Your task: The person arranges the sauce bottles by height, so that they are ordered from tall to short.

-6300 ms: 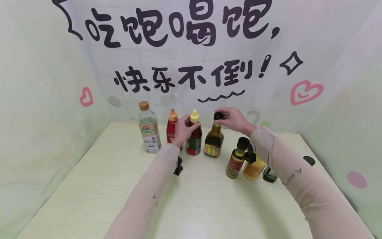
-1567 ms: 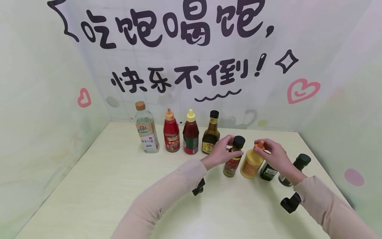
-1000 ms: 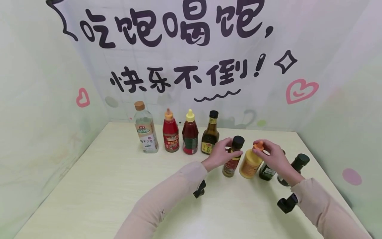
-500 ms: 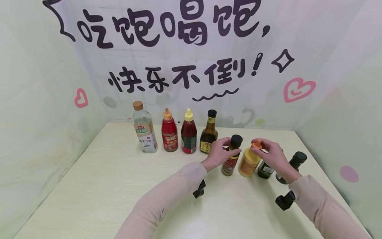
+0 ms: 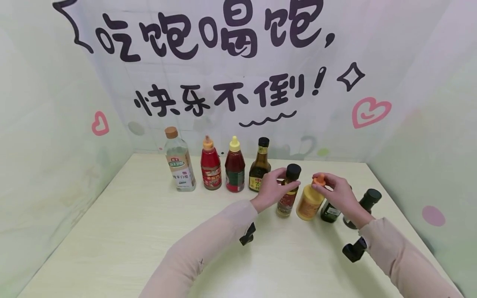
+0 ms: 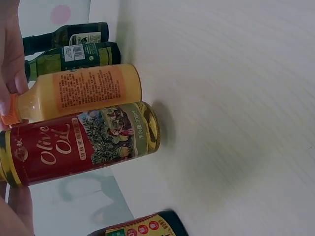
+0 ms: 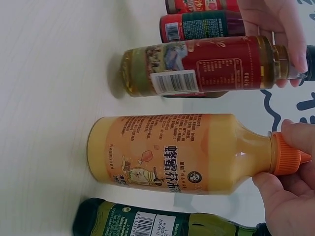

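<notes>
Fingers of the left hand (image 5: pixel 271 188) curl round the neck of the olive oil bottle (image 5: pixel 287 198). Just beside it, the right hand (image 5: pixel 337 194) pinches the orange cap of the yellow sauce bottle (image 5: pixel 309 201). Both bottles stand on the worktop (image 5: pixel 130 231), two dark green bottles (image 5: pixel 329 211) at their right, four more bottles (image 5: pixel 218 165) lined up behind.

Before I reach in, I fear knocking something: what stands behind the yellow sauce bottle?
Beside the yellow sauce bottle, partly covered by the right hand, stand two dark green bottles. The hand hides the nearer one's top.
</notes>
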Demonstrator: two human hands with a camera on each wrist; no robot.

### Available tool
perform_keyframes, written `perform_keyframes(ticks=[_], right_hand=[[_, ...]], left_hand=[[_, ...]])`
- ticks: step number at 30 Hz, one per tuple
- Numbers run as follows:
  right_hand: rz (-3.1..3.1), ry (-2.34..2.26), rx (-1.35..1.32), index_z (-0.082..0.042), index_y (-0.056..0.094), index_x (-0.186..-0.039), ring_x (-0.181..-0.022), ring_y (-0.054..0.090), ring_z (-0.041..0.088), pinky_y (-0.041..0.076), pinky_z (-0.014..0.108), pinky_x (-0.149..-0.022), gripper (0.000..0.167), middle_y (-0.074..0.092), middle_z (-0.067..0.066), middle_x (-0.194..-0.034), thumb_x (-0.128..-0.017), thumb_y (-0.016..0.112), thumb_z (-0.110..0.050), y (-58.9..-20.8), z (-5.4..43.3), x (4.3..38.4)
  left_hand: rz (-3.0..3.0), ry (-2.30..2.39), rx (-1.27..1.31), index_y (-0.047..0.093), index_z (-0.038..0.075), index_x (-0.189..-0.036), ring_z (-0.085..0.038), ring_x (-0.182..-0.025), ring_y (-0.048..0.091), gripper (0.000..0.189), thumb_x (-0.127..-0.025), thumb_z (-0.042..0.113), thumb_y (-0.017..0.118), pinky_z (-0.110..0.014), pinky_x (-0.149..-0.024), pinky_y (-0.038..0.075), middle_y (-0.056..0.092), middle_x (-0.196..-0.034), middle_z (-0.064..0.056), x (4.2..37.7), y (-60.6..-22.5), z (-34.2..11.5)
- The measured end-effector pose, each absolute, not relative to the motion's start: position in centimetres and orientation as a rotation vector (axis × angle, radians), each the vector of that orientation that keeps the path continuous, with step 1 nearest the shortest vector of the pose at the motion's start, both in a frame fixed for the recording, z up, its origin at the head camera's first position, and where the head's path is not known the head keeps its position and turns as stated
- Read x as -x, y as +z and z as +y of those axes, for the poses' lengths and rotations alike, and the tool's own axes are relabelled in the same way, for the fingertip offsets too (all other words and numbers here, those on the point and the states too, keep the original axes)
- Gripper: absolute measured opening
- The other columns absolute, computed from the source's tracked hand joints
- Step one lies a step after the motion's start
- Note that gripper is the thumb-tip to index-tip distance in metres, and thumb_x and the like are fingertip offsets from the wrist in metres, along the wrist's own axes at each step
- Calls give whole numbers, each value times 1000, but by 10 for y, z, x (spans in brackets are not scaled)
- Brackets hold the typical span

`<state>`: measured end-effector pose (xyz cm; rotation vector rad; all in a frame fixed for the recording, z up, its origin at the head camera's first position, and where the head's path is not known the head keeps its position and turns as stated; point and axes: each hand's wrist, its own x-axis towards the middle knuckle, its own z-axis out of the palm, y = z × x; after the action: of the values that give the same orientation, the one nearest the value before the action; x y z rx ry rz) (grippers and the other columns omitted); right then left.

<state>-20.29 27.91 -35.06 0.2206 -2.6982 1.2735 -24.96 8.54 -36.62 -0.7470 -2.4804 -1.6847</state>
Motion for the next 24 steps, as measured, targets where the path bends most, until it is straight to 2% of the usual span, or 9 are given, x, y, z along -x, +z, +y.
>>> perform_keyframes(ticks=[6, 14, 24], right_hand=[[-2703, 1281, -203, 3, 50, -118, -110, 46, 36, 41, 48, -86, 43, 54, 22, -114, -87, 56, -26, -351, 281, 202], [-2700, 1289, -200, 3, 50, -118, -110, 47, 35, 41, 48, -86, 44, 54, 22, -114, -87, 57, -26, -352, 281, 203], [-2698, 1291, -204, 3, 51, -118, -109, 48, 34, 42, 47, -85, 43, 55, 21, -113, -86, 57, -27, -352, 280, 203]], left_hand=[[-2483, -1653, 702, 60, 12, -112, -6, -91, 55, 41, -78, 32, 67, -16, -74, 45, 62, -100, 2, 259, -356, 88], [-2507, -1618, 627, 60, 12, -113, -7, -95, 54, 42, -78, 34, 67, -20, -79, 44, 62, -102, 2, 273, -350, 92], [-2474, -1627, 580, 64, 12, -99, -5, -85, 53, 27, -78, 28, 68, -19, -73, 43, 63, -91, 4, 283, -348, 101]])
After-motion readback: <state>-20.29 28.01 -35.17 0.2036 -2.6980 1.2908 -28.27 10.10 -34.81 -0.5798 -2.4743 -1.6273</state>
